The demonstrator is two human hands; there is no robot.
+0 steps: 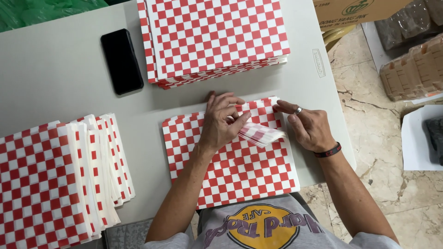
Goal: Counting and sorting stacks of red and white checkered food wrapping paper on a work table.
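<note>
A small pile of red-and-white checkered paper sheets [235, 170] lies on the grey table [55, 69] right in front of me. My left hand [222, 122] presses down on its upper part, thumb lifting the fanned corners of several sheets [260, 133]. My right hand [308, 127], with a ring and a dark wristband, touches the pile's upper right corner, fingers apart and pointing left toward the fanned corners. It grips nothing that I can see.
A tall stack of the same checkered sheets [214, 37] sits at the table's far side, a black phone [121, 61] to its left. Fanned folded sheets [60, 180] lie at near left. Cardboard box [355, 11] and wrapped packages [413, 69] stand on the floor at right.
</note>
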